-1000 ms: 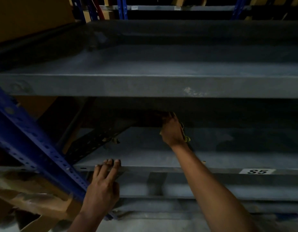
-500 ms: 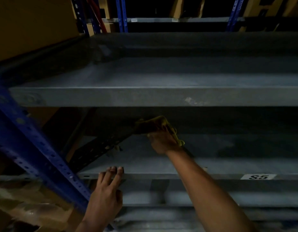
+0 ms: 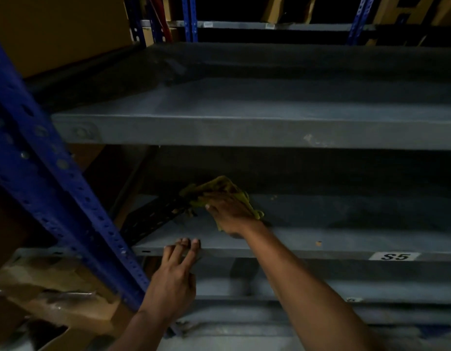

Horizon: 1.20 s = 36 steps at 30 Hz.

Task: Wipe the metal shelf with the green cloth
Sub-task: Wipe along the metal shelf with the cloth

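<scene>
The green cloth (image 3: 219, 191) is pressed flat under the right hand (image 3: 229, 214), its grip closed over the bunched fabric, at the metal shelf's (image 3: 346, 239) left rear (dim there). The left hand (image 3: 173, 279), empty, fingers extended, is braced on the shelf lip, probably for balance.

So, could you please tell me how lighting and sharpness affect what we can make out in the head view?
Head view: dim overall; the recess behind the green cloth is near black. The right hand on the cloth and the left hand at the shelf edge stay readable, as does the S5 label. Wide-angle distortion slants the blue upright; edges look soft.
</scene>
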Tool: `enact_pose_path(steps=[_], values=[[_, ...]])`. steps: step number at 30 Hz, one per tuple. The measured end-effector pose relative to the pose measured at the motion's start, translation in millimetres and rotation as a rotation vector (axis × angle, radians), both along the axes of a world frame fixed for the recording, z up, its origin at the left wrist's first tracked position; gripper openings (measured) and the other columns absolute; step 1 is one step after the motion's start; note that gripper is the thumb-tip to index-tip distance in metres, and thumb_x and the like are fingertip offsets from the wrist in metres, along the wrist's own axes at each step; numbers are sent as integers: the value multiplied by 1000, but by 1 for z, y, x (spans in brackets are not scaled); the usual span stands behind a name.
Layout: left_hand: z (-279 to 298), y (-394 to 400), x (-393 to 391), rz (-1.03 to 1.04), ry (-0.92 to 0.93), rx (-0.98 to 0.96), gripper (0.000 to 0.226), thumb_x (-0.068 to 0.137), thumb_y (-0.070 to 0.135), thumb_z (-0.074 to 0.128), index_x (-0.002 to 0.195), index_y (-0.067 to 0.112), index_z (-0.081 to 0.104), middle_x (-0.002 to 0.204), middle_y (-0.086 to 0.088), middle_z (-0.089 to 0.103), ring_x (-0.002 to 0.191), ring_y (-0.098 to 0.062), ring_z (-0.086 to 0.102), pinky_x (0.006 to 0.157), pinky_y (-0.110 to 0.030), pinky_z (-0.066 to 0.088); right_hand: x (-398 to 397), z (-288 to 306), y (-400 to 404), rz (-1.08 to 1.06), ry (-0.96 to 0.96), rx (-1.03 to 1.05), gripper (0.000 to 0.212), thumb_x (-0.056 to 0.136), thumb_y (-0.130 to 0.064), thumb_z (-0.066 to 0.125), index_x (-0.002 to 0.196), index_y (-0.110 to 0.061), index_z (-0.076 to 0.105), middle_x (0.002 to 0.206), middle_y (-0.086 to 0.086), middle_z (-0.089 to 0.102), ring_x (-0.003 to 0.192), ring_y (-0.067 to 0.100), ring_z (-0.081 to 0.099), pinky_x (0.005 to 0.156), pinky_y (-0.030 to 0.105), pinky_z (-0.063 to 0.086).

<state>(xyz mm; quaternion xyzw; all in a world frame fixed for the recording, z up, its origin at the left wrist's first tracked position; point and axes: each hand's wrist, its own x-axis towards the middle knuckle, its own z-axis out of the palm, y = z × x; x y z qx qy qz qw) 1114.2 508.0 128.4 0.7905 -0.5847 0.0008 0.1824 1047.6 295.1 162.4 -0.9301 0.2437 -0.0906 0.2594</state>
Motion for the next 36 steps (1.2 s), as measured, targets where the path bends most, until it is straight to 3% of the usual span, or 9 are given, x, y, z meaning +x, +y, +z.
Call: enact_pose_path(steps=[5, 11, 16, 20, 22, 24, 28, 31, 36], values=[[0, 1, 1, -12, 13, -3, 75, 72, 9, 57, 144, 14, 39, 139, -10, 48, 124, -25, 34, 77, -33, 55, 0, 0, 11, 33, -66, 49, 33, 103, -28, 39, 130, -21, 58, 144, -2, 50, 135, 14, 40, 106, 18, 22], [-4, 0, 0, 1, 0, 2, 74, 75, 13, 47, 147, 15, 33, 145, -10, 41, 129, -26, 29, 86, -34, 52, 35, 18, 24, 65, 3, 16, 39, 104, -28, 35, 141, -21, 47, 153, 1, 39, 142, 18, 29, 115, 28, 15], [-7, 2, 5, -37, -34, 15, 76, 77, 11, 51, 149, 17, 29, 145, -10, 39, 130, -29, 30, 77, -36, 56, 38, 1, 32, 217, 147, -136, 42, 103, -32, 34, 144, -29, 41, 157, -2, 30, 145, 17, 20, 118, 34, 6], [-1, 18, 16, -109, -16, -10, 70, 74, 13, 58, 142, 16, 42, 135, -8, 46, 119, -28, 41, 77, -36, 56, 16, -1, 27, 260, 22, -71, 37, 102, -30, 39, 137, -29, 53, 153, -8, 36, 142, 10, 25, 117, 28, 12], [5, 25, 23, -107, -53, -39, 63, 72, 14, 57, 134, 11, 50, 126, -7, 50, 112, -24, 45, 70, -28, 56, 7, -5, 26, 265, 4, -38, 33, 101, -30, 40, 128, -32, 59, 147, -12, 42, 138, 10, 32, 117, 32, 20], [6, 32, 31, -62, -90, -64, 56, 76, 16, 50, 131, 9, 54, 126, -8, 51, 114, -24, 46, 76, -27, 54, -1, -6, 29, 237, 11, -9, 31, 101, -32, 39, 124, -35, 60, 144, -16, 43, 135, 9, 36, 115, 36, 26], [0, 36, 45, 82, -87, -111, 58, 76, 10, 62, 133, 5, 52, 131, -16, 53, 122, -28, 40, 97, -40, 47, -12, -2, 34, 234, 70, -84, 39, 102, -38, 35, 139, -45, 41, 154, -15, 31, 143, 11, 25, 118, 36, 17], [-7, 35, 48, 55, -143, -81, 58, 80, 19, 40, 134, -1, 50, 130, -20, 55, 124, -31, 41, 115, -35, 23, -10, 1, 41, 255, 177, -186, 52, 101, -43, 34, 150, -43, 15, 162, -16, 5, 148, 8, 1, 120, 36, 1], [-9, 34, 50, 89, -73, -62, 60, 82, 23, 35, 135, 0, 50, 131, -18, 56, 123, -34, 44, 111, -34, 22, -21, -3, 49, 326, 148, -198, 49, 103, -34, 32, 150, -41, 19, 161, -17, 9, 148, 6, 1, 119, 34, 0]])
